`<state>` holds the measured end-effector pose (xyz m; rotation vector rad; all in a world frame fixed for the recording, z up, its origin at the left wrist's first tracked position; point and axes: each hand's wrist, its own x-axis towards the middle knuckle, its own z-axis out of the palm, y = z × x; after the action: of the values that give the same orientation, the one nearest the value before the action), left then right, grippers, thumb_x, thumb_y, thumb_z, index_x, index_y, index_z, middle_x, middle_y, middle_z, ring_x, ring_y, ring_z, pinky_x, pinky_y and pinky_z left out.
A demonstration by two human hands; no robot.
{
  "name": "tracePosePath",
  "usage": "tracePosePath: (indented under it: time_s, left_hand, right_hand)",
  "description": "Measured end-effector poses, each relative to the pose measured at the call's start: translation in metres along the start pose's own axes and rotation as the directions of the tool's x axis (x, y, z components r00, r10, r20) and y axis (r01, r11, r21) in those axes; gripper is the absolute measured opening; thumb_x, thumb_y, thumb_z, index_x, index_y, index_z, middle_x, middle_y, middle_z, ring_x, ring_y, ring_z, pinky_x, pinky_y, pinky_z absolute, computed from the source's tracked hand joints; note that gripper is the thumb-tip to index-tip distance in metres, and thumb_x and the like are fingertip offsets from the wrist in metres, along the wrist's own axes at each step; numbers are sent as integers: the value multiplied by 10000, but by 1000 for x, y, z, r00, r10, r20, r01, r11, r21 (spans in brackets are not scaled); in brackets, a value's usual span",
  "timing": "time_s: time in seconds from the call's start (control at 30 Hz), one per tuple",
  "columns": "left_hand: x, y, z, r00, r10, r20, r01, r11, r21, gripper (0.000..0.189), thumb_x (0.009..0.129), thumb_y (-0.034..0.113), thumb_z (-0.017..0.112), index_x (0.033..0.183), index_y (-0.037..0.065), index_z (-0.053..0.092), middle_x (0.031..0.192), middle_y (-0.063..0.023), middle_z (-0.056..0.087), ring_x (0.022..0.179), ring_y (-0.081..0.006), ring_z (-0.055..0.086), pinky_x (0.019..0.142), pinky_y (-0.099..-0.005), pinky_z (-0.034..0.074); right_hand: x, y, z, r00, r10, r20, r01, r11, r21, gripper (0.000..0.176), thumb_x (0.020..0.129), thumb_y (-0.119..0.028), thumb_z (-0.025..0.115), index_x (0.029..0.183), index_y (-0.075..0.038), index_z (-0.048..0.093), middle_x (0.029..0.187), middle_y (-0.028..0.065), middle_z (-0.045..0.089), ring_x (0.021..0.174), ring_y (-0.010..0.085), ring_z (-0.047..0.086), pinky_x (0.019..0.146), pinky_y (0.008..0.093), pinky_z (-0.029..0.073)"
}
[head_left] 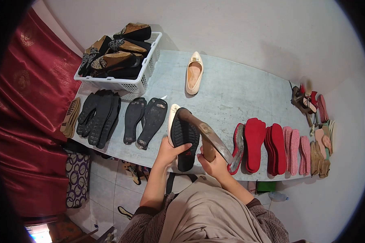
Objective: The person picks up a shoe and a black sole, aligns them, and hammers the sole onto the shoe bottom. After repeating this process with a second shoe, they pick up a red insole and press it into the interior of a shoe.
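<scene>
My left hand [169,152] grips a cream flat shoe [172,117] turned with its bottom up, the thumb pressed on the black ridged sole [185,139]. Fingers of my right hand [215,165] are wrapped round the wooden handle of a cobbler's hammer [207,131]. The hammer's long curved head spans from over the toe part of the sole to near my right wrist. Farther back on the table stands another cream flat shoe [194,75], upright with its toe toward the wall.
Black soles [99,117] and two worn dark soles [152,121] lie at left, below a white basket [144,83] of shoes on wooden lasts. Red insoles [255,146] and pink insoles [291,150] line the table's right front edge. Sandals [304,101] sit at the far right.
</scene>
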<state>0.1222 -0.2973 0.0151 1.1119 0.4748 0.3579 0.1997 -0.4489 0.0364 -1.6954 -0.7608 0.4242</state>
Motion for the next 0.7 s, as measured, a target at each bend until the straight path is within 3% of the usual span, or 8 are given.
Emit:
tracePosePath:
  time_s: [0.03, 0.1, 0.17, 0.27, 0.43, 0.53, 0.67, 0.7]
  left_hand:
    - [0, 1, 0, 1000, 5, 1, -5, 1000, 13, 298, 672, -24, 712, 948, -17, 601, 879, -59, 637, 768, -126, 600, 694, -259, 491]
    - [-3, 2, 0, 1000, 5, -4, -5, 1000, 20, 299, 674, -25, 709, 952, -16, 599, 880, -59, 637, 767, -128, 600, 691, -258, 491]
    - [-1, 4, 0, 999, -17, -47, 18, 999, 34, 264, 692, -18, 704, 939, -21, 612, 854, -48, 640, 755, -112, 597, 688, -257, 487]
    - [3, -6, -6, 996, 10, -92, -18, 996, -87, 270, 699, -18, 700, 953, -24, 607, 871, -53, 637, 769, -115, 595, 697, -254, 483]
    - [4, -2, -15, 995, 20, -102, -25, 998, -49, 281, 700, -26, 696, 965, -22, 600, 898, -62, 632, 796, -127, 596, 717, -260, 483]
    - [5, 1, -16, 992, 15, -125, -24, 997, -67, 298, 698, -38, 688, 980, -22, 594, 915, -67, 628, 810, -136, 599, 723, -267, 485]
    - [7, -2, -20, 991, 43, -127, -51, 997, -65, 305, 692, -49, 682, 981, -23, 590, 916, -68, 626, 811, -144, 601, 724, -275, 488]
    - [8, -1, -20, 990, 47, -130, -55, 997, -59, 301, 690, -50, 683, 975, -22, 591, 910, -66, 627, 809, -145, 601, 722, -278, 489]
  right_hand:
    - [-2, 9, 1, 996, 84, 38, -84, 996, 5, 153, 732, -66, 618, 853, -46, 527, 760, 24, 518, 711, 93, 497, 647, 250, 418]
    - [-2, 12, 3, 998, 62, 27, -62, 998, 4, 173, 725, -86, 623, 867, -36, 539, 770, 22, 542, 700, 90, 502, 646, 248, 417]
    - [5, -1, -5, 998, -62, 16, 63, 990, -128, 206, 648, -72, 617, 837, 3, 590, 624, 138, 574, 501, 266, 570, 516, 310, 453]
    - [-2, -4, -8, 997, -71, 34, 76, 987, -143, 185, 634, -65, 604, 806, -1, 581, 603, 130, 570, 508, 253, 576, 517, 308, 451]
    - [-9, 0, -14, 981, 32, 191, -8, 992, -124, 215, 620, -61, 608, 830, -20, 578, 588, 134, 547, 513, 217, 578, 516, 287, 440]
    - [-13, 10, -12, 970, 35, 240, -10, 995, -104, 235, 622, -69, 625, 848, -25, 577, 599, 134, 553, 518, 244, 576, 518, 287, 441]
    - [-12, 0, -12, 974, 73, 214, -55, 994, -89, 244, 628, -79, 637, 861, -33, 580, 605, 132, 555, 517, 255, 570, 516, 293, 441]
    - [-13, 1, -11, 976, 6, 217, 16, 995, -98, 240, 635, -76, 636, 865, -33, 582, 607, 133, 553, 511, 253, 565, 510, 296, 438]
